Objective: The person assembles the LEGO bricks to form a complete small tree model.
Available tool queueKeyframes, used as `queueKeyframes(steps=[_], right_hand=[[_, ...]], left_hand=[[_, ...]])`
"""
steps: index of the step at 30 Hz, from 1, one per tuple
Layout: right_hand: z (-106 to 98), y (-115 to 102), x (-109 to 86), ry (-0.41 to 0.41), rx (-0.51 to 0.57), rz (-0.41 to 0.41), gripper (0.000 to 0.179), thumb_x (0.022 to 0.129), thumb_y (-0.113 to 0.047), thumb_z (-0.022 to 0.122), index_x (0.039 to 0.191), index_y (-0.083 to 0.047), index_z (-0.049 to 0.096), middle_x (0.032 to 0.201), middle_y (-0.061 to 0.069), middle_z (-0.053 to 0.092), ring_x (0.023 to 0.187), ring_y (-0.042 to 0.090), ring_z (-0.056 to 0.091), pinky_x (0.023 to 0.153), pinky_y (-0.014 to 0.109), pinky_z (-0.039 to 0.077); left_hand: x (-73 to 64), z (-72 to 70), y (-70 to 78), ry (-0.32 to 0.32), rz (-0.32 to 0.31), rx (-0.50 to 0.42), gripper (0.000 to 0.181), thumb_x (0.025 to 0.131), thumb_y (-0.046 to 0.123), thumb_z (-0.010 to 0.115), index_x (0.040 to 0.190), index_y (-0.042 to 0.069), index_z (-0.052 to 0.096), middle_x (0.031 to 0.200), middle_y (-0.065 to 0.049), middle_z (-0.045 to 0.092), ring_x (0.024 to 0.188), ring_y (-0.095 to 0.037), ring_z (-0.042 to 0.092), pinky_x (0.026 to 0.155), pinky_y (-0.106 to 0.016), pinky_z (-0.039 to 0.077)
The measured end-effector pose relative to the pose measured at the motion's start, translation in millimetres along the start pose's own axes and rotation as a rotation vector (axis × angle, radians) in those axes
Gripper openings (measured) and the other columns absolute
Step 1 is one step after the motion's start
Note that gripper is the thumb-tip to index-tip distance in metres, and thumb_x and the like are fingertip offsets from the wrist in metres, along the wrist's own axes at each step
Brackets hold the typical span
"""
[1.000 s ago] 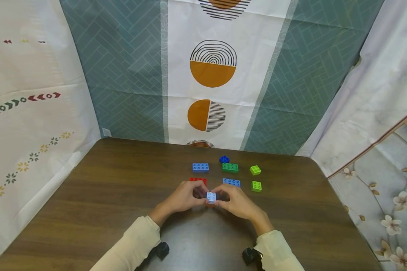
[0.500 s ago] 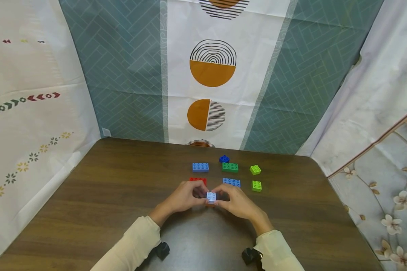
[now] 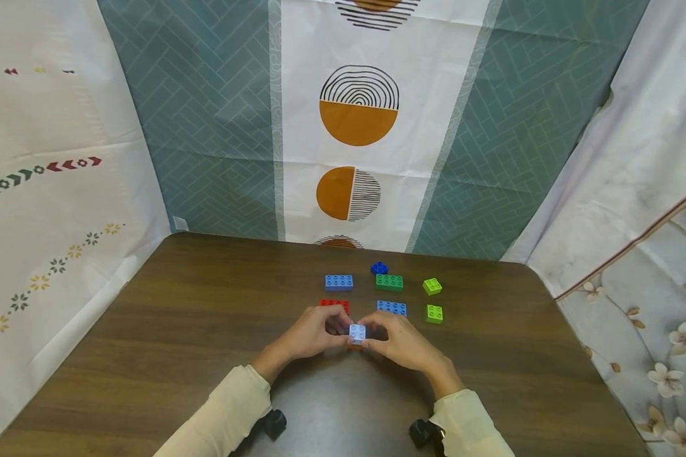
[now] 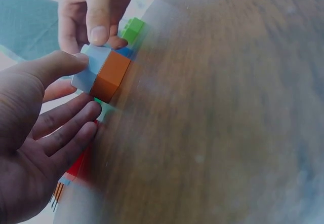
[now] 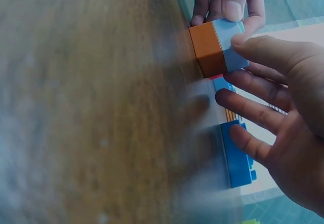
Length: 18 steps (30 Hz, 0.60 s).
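Note:
A pale blue building brick (image 3: 357,332) with studs on top sits on an orange brick (image 4: 111,77), the two flush against each other on the table. My left hand (image 3: 313,331) pinches the pale blue brick from the left with thumb and forefinger. From the right, my right hand (image 3: 403,341) pinches the same brick, thumb on its near side. In both wrist views the other fingers spread loosely behind the stack. Just beyond the hands lie a red brick (image 3: 334,306), partly hidden by the left hand, and a blue brick (image 3: 391,308).
Farther back on the brown table (image 3: 206,304) are a blue brick (image 3: 338,282), a green brick (image 3: 389,282) and a dark blue piece (image 3: 379,268). Two lime bricks (image 3: 432,286) lie to the right. Patterned cloths (image 3: 223,127) hang behind and beside the table.

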State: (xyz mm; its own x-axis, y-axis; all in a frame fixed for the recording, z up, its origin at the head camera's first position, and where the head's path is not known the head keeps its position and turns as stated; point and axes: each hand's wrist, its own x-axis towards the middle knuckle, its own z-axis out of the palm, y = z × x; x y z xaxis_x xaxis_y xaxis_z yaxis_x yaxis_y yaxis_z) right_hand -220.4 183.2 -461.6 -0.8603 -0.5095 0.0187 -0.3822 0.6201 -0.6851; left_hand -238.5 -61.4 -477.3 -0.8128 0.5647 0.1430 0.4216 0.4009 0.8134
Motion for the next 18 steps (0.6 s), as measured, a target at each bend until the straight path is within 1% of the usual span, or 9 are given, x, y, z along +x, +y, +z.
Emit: queueKeyframes(steps=[6,13,16,18], right_hand=[[-5,1,-0.6,0.005,-0.019,0.006,0.036,0.092,-0.027,0.078,0.127,-0.019,0.069,0.115,-0.005,0.071,0.106,0.016,0.062,0.094,0.04,0.055],[-21,4,-5.0,0.045,-0.022,-0.011,0.039,0.093,-0.024,0.077,0.129,-0.013,0.068,0.12,0.0,0.073,0.11,0.021,0.065,0.099,0.05,0.055],[-29,8,-7.3,0.062,-0.019,-0.01,0.039,0.093,-0.022,0.078,0.129,-0.011,0.067,0.121,0.003,0.073,0.112,0.023,0.065,0.101,0.052,0.054],[-35,12,-9.2,0.075,-0.018,-0.016,0.039,0.093,-0.021,0.078,0.128,-0.01,0.067,0.122,0.006,0.073,0.113,0.026,0.066,0.1,0.054,0.055]], left_hand=[[0.6,1.1,-1.9,-0.003,-0.001,-0.011,0.021,0.09,0.019,0.08,0.108,0.017,0.069,0.106,0.002,0.076,0.092,-0.01,0.071,0.087,-0.027,0.061],[-0.5,0.3,-1.8,0.0,-0.007,-0.019,0.021,0.09,0.02,0.081,0.107,0.018,0.069,0.105,0.003,0.076,0.091,-0.009,0.071,0.086,-0.024,0.06],[-0.3,0.0,-1.9,-0.001,-0.013,-0.024,0.021,0.09,0.021,0.081,0.107,0.018,0.069,0.105,0.004,0.075,0.092,-0.009,0.07,0.087,-0.024,0.06],[0.1,0.0,-1.9,-0.002,-0.017,-0.027,0.021,0.09,0.022,0.081,0.107,0.019,0.069,0.105,0.004,0.075,0.092,-0.009,0.07,0.087,-0.025,0.06]])
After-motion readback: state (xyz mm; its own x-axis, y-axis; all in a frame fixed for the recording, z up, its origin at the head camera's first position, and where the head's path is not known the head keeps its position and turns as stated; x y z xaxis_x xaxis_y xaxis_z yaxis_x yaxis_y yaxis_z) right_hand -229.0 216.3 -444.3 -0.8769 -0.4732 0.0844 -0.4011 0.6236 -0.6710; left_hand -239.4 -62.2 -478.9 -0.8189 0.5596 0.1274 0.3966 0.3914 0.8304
